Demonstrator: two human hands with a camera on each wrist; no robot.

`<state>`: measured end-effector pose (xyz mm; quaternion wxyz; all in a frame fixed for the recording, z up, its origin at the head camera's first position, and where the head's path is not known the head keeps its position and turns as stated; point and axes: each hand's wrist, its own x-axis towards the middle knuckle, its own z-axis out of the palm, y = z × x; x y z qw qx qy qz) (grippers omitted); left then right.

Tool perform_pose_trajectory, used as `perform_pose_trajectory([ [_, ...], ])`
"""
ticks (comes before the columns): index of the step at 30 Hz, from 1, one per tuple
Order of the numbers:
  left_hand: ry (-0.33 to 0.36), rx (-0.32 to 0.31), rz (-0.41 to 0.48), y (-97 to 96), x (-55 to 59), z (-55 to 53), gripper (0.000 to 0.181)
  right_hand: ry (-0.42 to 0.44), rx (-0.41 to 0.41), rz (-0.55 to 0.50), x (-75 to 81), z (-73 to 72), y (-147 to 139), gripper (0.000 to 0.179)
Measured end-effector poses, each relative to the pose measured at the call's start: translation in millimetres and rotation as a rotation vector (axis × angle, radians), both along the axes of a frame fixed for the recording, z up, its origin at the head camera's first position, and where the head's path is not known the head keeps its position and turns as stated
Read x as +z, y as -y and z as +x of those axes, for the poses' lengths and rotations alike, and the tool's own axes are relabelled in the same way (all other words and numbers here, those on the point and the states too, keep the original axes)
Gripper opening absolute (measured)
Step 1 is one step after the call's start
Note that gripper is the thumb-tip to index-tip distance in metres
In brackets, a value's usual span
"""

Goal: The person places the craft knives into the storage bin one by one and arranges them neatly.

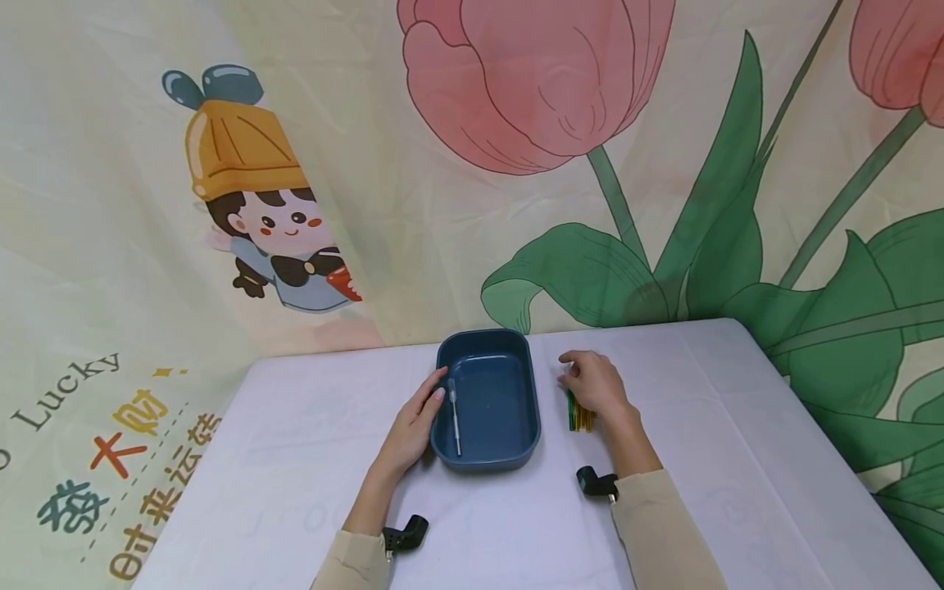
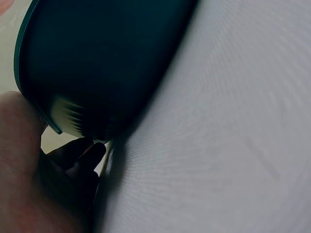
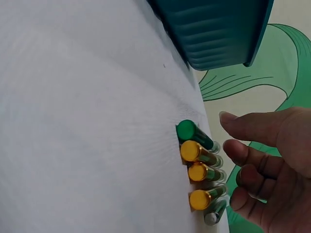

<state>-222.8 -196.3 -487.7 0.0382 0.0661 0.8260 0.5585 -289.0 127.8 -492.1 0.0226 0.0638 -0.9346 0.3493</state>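
Note:
A deep blue rectangular tray [image 1: 492,459] stands on the white table. My left hand [image 1: 413,428] grips its left side, thumb at the rim and fingers against the outer wall. Inside the tray, along that side, lies a slim pale dropper-like stick [image 1: 456,422]. To the right, my right hand [image 1: 599,385] hovers at the far end of a row of small capped tubes, its fingers loosely bent and holding nothing. In the right wrist view, the tubes lie side by side: one green-capped tube [image 3: 194,133], several yellow-capped tubes [image 3: 200,151] and one clear-looking tube [image 3: 215,213].
White cloth covers the table [image 1: 737,459], whose far edge meets a printed fabric backdrop [image 1: 413,246] with tulips and a cartoon figure. A black wrist camera [image 1: 406,534] sits on the left wrist, another black camera [image 1: 596,483] on the right.

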Motion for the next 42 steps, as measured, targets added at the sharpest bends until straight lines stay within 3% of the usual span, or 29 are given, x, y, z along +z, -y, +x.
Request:
perform_pose_trajectory([
  [10,-0.004,-0.012,-0.007,1.1,0.7,0.0,0.052,0.02,-0.009,0.026,-5.7,-1.1,1,0.034],
  [29,-0.016,-0.009,0.007,-0.2,-2.5,-1.0,0.052,0.007,0.05,0.219,-6.3,1.8,11,0.026],
  [42,-0.013,-0.019,-0.006,0.7,1.2,-0.3,0.052,0.003,0.021,0.138,-4.6,1.5,13,0.028],
])
